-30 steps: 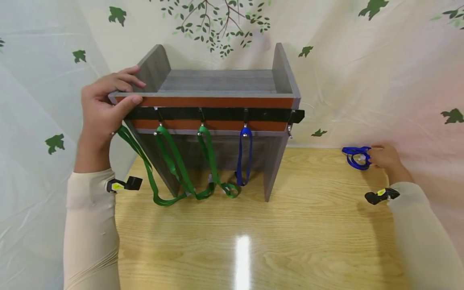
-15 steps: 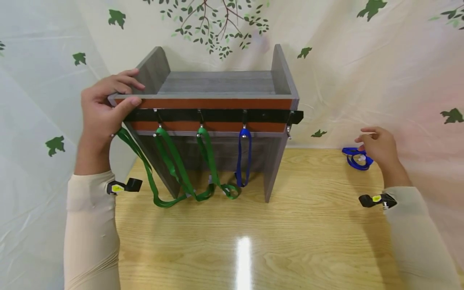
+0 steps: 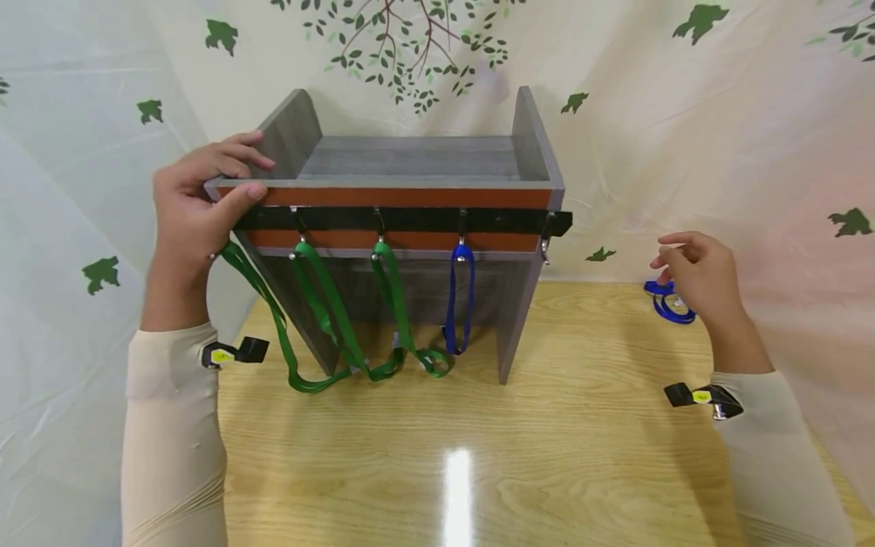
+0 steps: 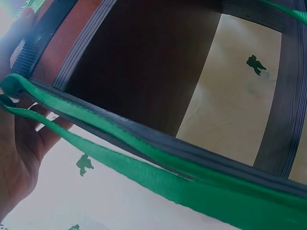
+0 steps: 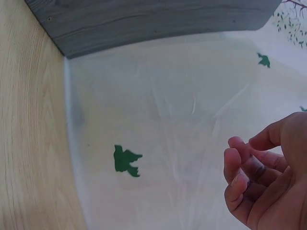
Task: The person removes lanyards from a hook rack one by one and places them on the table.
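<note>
Grey shelf point(image 3: 410, 158): stands upright on the wood-grain table point(image 3: 581, 456), before a leaf-printed sheet point(image 3: 629, 144); shows two raised sides, a tray-like top and an orange-brown front strip point(image 3: 383, 197).
Left hand point(image 3: 194, 194): grips the upper left front corner of the shelf, with thumb laid across the front strip and fingers passed over the left side.
Right hand point(image 3: 704, 277): raised to the right of the shelf, well apart from it; relaxed, with fingers loosely bent and thumb near the forefinger.
Coiled blue lanyard point(image 3: 659, 289): lies on the table to the right of the shelf, well apart from it; partly hidden behind the right hand in the head view.
Black hook rail point(image 3: 420, 219): runs along the shelf's front strip, projecting past the right side.
Right-end hook point(image 3: 544, 248): at the shelf's right front corner; metal.
Leftmost green lanyard point(image 3: 282, 327): hangs at the shelf's left front, just beside the left hand; seen in the left wrist view as two bands along the shelf's left side.
Second green lanyard point(image 3: 335, 311) and third green lanyard point(image 3: 401, 304): hang from hooks on the shelf's front, trailing toward its foot.
Hanging blue lanyard point(image 3: 471, 292): loops down from a hook on the shelf's front, right of the green ones.
</note>
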Available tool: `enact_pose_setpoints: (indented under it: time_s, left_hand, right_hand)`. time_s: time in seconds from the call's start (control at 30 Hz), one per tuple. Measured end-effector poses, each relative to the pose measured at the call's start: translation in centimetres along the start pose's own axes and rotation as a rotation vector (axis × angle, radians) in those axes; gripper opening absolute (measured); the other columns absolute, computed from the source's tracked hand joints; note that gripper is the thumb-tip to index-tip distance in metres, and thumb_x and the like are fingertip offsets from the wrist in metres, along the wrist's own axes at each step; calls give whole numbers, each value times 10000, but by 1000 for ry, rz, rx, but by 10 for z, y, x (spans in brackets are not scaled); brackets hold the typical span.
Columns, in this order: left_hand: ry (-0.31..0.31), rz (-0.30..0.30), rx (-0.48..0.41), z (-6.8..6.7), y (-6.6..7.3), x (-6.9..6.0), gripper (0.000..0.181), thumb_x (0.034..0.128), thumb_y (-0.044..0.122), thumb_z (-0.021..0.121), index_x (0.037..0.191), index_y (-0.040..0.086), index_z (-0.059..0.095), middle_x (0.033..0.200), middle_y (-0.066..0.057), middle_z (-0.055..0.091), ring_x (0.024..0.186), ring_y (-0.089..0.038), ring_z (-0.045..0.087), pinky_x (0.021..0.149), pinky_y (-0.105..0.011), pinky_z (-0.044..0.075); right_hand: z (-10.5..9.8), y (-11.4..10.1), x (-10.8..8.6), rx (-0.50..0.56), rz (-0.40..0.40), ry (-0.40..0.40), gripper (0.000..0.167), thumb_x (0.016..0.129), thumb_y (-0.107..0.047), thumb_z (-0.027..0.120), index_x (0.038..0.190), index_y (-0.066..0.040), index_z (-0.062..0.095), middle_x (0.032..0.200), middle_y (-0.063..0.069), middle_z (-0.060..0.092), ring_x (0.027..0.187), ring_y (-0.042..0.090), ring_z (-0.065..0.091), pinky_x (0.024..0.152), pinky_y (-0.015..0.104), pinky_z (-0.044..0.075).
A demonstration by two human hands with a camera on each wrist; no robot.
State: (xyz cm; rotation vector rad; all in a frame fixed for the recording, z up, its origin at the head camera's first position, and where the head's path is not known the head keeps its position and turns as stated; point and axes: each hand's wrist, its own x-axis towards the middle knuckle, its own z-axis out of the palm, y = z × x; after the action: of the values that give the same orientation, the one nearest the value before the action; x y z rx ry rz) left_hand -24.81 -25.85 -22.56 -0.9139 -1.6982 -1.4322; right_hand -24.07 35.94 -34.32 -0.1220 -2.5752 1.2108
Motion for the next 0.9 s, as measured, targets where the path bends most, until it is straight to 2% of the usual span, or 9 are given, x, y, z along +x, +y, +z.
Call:
enact_pose_setpoints:
  time_s: [0.17, 0.47, 0.63, 0.77, 0.9]
  left_hand:
    - [0, -6, 4, 0, 0, -1, 579, 824, 310, 922, 827, -213, 674, 978, 24, 823, 1246, -234, 713, 1172, -347, 515]
    - [10, -8, 6, 1, 0, 0, 584, 820, 316, 924, 822, -213, 675, 974, 25, 824, 1248, -231, 713, 1167, -344, 520]
    - [8, -7, 12, 1, -1, 1, 590, 821, 322, 923, 823, -214, 675, 976, 28, 823, 1249, -232, 712, 1174, -350, 515]
    - [9, -9, 11, 0, -1, 0, 583, 825, 312, 921, 823, -216, 674, 974, 27, 823, 1249, -230, 713, 1172, -348, 517]
    - [10, -12, 5, 0, 0, -1, 574, 829, 298, 918, 823, -220, 671, 972, 24, 824, 1249, -233, 712, 1168, -344, 519]
  right_hand:
    - [1, -15, -12, -7, -36, 1, 276, 1093, -328, 522, 1287, -177, 649, 761, -307, 665, 635, 15, 655, 433, 258, 437]
    - [5, -52, -36, -8, -114, 10, 276, 1089, -360, 551, 1213, -152, 684, 756, -292, 657, 632, 34, 657, 566, 184, 536]
    - [7, -67, -50, 24, -161, 12, 244, 1079, -338, 585, 1154, -137, 701, 760, -242, 683, 644, 52, 649, 525, 206, 503]
    - [9, -75, -59, 53, -166, -8, 229, 1076, -310, 592, 1174, -132, 699, 779, -213, 696, 642, 59, 639, 480, 221, 488]
    - [12, -82, -69, 39, -191, -14, 225, 1073, -300, 601, 1183, -130, 702, 778, -235, 681, 633, 60, 620, 460, 232, 452]
